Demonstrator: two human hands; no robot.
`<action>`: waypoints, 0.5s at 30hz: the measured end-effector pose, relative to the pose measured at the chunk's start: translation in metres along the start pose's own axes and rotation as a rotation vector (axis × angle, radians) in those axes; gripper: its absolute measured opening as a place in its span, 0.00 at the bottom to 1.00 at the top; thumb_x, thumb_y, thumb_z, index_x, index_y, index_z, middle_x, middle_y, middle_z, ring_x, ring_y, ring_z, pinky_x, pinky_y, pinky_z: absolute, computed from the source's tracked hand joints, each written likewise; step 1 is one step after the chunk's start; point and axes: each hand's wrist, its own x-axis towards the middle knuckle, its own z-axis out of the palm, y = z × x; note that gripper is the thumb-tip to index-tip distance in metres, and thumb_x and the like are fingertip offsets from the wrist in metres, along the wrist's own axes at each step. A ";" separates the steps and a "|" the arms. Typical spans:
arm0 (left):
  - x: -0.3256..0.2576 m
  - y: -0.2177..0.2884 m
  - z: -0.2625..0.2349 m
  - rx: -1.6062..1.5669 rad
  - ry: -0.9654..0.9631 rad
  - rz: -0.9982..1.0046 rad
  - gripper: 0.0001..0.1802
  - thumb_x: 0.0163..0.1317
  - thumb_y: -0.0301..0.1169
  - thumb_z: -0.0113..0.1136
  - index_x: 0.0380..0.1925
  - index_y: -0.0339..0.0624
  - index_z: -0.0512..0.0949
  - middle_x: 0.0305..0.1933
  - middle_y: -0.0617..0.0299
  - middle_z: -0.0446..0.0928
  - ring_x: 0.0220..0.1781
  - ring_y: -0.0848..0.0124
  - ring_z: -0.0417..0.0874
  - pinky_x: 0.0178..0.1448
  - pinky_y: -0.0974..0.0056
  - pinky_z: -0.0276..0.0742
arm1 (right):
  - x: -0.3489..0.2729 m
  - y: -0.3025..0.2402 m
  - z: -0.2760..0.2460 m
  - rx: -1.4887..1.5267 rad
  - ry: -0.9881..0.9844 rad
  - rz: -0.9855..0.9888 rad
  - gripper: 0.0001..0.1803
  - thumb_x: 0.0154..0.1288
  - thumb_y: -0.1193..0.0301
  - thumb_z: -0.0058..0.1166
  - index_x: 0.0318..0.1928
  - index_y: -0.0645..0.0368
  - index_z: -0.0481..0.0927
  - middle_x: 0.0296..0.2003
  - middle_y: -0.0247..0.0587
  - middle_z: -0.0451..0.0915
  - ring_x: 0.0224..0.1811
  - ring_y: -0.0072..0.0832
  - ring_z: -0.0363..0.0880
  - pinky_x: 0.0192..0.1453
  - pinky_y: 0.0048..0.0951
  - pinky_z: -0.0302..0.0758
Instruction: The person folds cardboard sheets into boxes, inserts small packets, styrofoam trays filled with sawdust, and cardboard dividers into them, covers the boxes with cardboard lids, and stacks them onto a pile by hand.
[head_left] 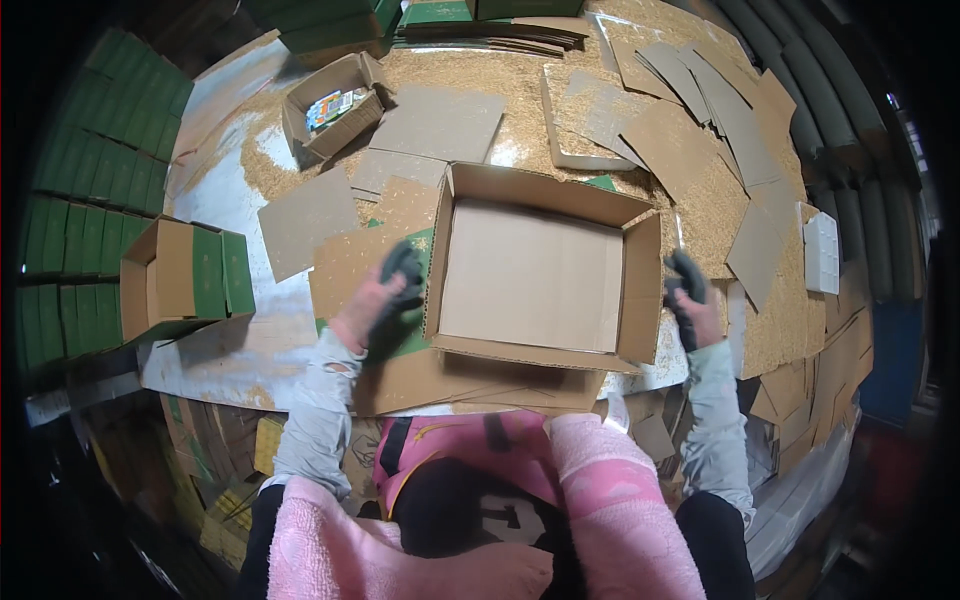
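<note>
One open cardboard box point(530, 280) sits on the desk point(240, 358) between the gloved left hand point(388, 292) and right hand point(690, 300). The left grip is loosely open, holding nothing; the right is half open beside the box, contact unclear.

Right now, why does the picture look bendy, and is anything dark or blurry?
Head view: the fisheye lens bends the stacked green boxes and leaves black corners; head view: the left hand looks slightly blurred; head view: the big open box is bright on its floor, shadier on its far wall.
</note>
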 end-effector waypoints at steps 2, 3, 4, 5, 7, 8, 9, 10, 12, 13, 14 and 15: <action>0.007 -0.020 0.043 0.621 0.019 0.063 0.43 0.46 0.39 0.63 0.60 0.34 0.54 0.56 0.51 0.67 0.56 0.63 0.68 0.57 0.65 0.64 | 0.024 0.108 -0.023 -0.562 -0.209 -0.217 0.32 0.57 0.78 0.47 0.63 0.62 0.53 0.58 0.49 0.59 0.52 0.35 0.69 0.52 0.27 0.69; 0.015 -0.047 0.050 0.853 0.203 0.115 0.48 0.40 0.43 0.68 0.59 0.33 0.57 0.55 0.47 0.68 0.58 0.58 0.67 0.59 0.61 0.62 | 0.031 0.147 -0.015 -0.783 -0.114 -0.185 0.36 0.57 0.77 0.50 0.64 0.61 0.49 0.58 0.49 0.58 0.54 0.35 0.67 0.55 0.27 0.67; 0.014 -0.039 0.055 0.757 0.171 0.034 0.49 0.40 0.46 0.67 0.58 0.29 0.56 0.55 0.44 0.66 0.57 0.54 0.67 0.60 0.60 0.62 | 0.039 0.169 -0.004 -0.996 -0.022 -0.173 0.41 0.56 0.76 0.53 0.66 0.59 0.45 0.58 0.50 0.57 0.56 0.35 0.65 0.57 0.27 0.65; 0.008 -0.029 0.049 0.661 0.175 -0.036 0.51 0.40 0.50 0.66 0.57 0.26 0.56 0.55 0.41 0.65 0.56 0.50 0.67 0.61 0.59 0.62 | 0.040 0.163 0.012 -0.461 0.006 0.079 0.44 0.55 0.75 0.55 0.66 0.57 0.42 0.58 0.49 0.58 0.55 0.34 0.66 0.56 0.28 0.66; 0.000 -0.034 0.038 0.585 0.212 0.124 0.51 0.40 0.52 0.66 0.56 0.24 0.57 0.55 0.40 0.66 0.57 0.51 0.67 0.61 0.59 0.62 | 0.036 0.142 0.011 0.104 -0.004 0.461 0.49 0.54 0.77 0.55 0.67 0.51 0.34 0.55 0.46 0.63 0.51 0.33 0.70 0.53 0.27 0.70; -0.006 -0.040 0.034 0.631 0.276 0.125 0.50 0.40 0.51 0.66 0.56 0.26 0.58 0.55 0.41 0.67 0.57 0.52 0.68 0.60 0.59 0.62 | 0.016 0.094 0.048 0.215 0.029 0.268 0.47 0.54 0.80 0.53 0.67 0.49 0.36 0.53 0.46 0.66 0.48 0.32 0.72 0.50 0.27 0.73; -0.010 -0.042 0.032 0.682 0.312 0.128 0.49 0.40 0.51 0.66 0.56 0.28 0.59 0.55 0.42 0.67 0.57 0.53 0.68 0.60 0.58 0.62 | 0.012 0.091 0.040 0.143 0.069 0.160 0.44 0.55 0.81 0.50 0.67 0.49 0.40 0.51 0.46 0.68 0.48 0.31 0.72 0.51 0.28 0.73; -0.021 -0.043 0.009 0.836 0.408 0.373 0.40 0.44 0.45 0.66 0.55 0.36 0.64 0.55 0.46 0.68 0.56 0.57 0.69 0.59 0.59 0.64 | 0.021 0.098 0.036 0.193 -0.015 0.128 0.35 0.59 0.79 0.46 0.65 0.56 0.48 0.51 0.46 0.68 0.49 0.31 0.72 0.51 0.28 0.71; -0.070 0.033 -0.067 0.353 0.152 0.316 0.32 0.50 0.42 0.62 0.54 0.41 0.67 0.54 0.50 0.69 0.55 0.60 0.70 0.58 0.62 0.65 | 0.012 0.037 0.121 -0.199 -0.276 -0.079 0.23 0.64 0.74 0.40 0.59 0.64 0.59 0.50 0.46 0.70 0.47 0.31 0.73 0.51 0.29 0.70; -0.098 0.066 -0.099 0.381 0.409 0.483 0.25 0.53 0.37 0.59 0.51 0.41 0.70 0.51 0.52 0.71 0.53 0.61 0.72 0.56 0.63 0.66 | -0.007 -0.006 0.201 -0.231 -0.245 0.000 0.20 0.69 0.63 0.34 0.47 0.69 0.70 0.41 0.41 0.75 0.42 0.26 0.74 0.48 0.26 0.69; -0.123 0.098 -0.146 0.847 0.816 0.752 0.24 0.51 0.36 0.59 0.49 0.40 0.71 0.48 0.51 0.73 0.50 0.60 0.73 0.55 0.62 0.67 | -0.007 -0.016 0.244 -0.354 -0.423 -0.209 0.21 0.68 0.62 0.36 0.50 0.69 0.69 0.42 0.42 0.75 0.42 0.27 0.73 0.49 0.25 0.69; -0.156 0.131 -0.194 1.087 1.139 0.836 0.25 0.51 0.37 0.58 0.50 0.43 0.69 0.52 0.50 0.69 0.56 0.58 0.68 0.59 0.59 0.61 | 0.026 0.018 0.248 -0.489 -0.484 -0.226 0.18 0.67 0.69 0.38 0.50 0.71 0.70 0.48 0.46 0.73 0.49 0.30 0.72 0.54 0.30 0.68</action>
